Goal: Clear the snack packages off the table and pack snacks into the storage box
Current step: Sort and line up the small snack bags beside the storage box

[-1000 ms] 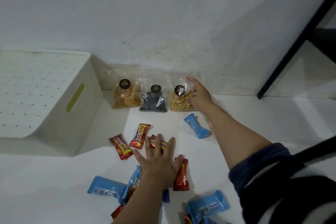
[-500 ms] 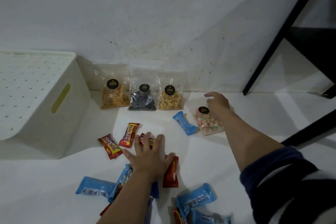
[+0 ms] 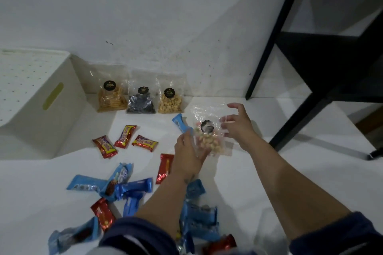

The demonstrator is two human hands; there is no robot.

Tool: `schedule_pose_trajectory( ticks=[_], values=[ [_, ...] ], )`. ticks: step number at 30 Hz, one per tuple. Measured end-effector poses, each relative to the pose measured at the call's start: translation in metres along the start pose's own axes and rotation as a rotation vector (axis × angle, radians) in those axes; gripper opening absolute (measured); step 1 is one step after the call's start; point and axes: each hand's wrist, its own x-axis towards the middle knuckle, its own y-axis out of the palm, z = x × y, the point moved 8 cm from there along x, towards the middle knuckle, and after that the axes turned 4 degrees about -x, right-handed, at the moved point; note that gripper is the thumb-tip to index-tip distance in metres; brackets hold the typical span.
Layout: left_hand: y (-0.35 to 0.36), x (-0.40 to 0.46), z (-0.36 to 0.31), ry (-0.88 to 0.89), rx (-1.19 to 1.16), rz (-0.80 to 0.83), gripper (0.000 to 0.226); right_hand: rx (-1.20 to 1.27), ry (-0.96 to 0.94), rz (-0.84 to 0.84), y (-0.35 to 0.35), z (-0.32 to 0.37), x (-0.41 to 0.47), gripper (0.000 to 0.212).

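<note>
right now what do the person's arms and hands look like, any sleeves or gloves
Both hands are bare, with no gloves, rings or watch to be seen. The left hand and the right hand lead back along bare forearms. The dark navy blue fabric sleeves are pushed up toward the elbows, bunched at the bottom edge of the view. A small dark mark shows near the left wrist.

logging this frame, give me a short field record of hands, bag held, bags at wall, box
left hand: grips the bag's lower left
right hand: fingers spread at the bag's right edge, grip unclear
bag: clear, pastel snacks, black sticker, between the hands
wall bags: three, upright in a row
box: white, far left, yellow handle slot
</note>
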Motion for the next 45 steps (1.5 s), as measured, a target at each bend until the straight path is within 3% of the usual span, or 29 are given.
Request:
schedule_pose_trajectory(
  ticks=[4,9,14,18,21,35,40,45],
  values=[
    [0.026,-0.025,0.0,-0.14,-0.375,0.068,0.113,0.128,0.002,0.071,-0.015,-0.02,-0.056,0.058],
    [0.036,-0.058,-0.01,-0.027,-0.196,0.023,0.103,0.103,0.051,0.089,-0.036,-0.051,-0.086,0.048],
    [0.048,-0.073,-0.015,0.01,-0.081,0.138,0.106,-0.354,-0.169,-0.021,-0.077,-0.028,-0.081,0.015],
    [0.053,-0.084,-0.015,0.037,0.054,0.219,0.089,-0.716,-0.238,0.061,-0.086,-0.017,-0.085,0.017],
    [0.053,-0.089,-0.018,0.053,0.128,0.227,0.09,-0.84,-0.218,0.093,-0.088,-0.021,-0.089,0.018],
    [0.058,-0.089,-0.024,0.093,0.191,0.258,0.089,-0.671,-0.194,0.039,-0.096,-0.035,-0.092,0.014],
    [0.059,-0.089,-0.035,0.046,-0.027,0.238,0.07,-0.693,-0.167,0.086,-0.092,-0.037,-0.09,0.01],
    [0.043,-0.068,-0.06,0.029,-0.302,0.029,0.015,-0.64,-0.194,0.194,-0.088,-0.032,-0.098,0.008]
  ],
)
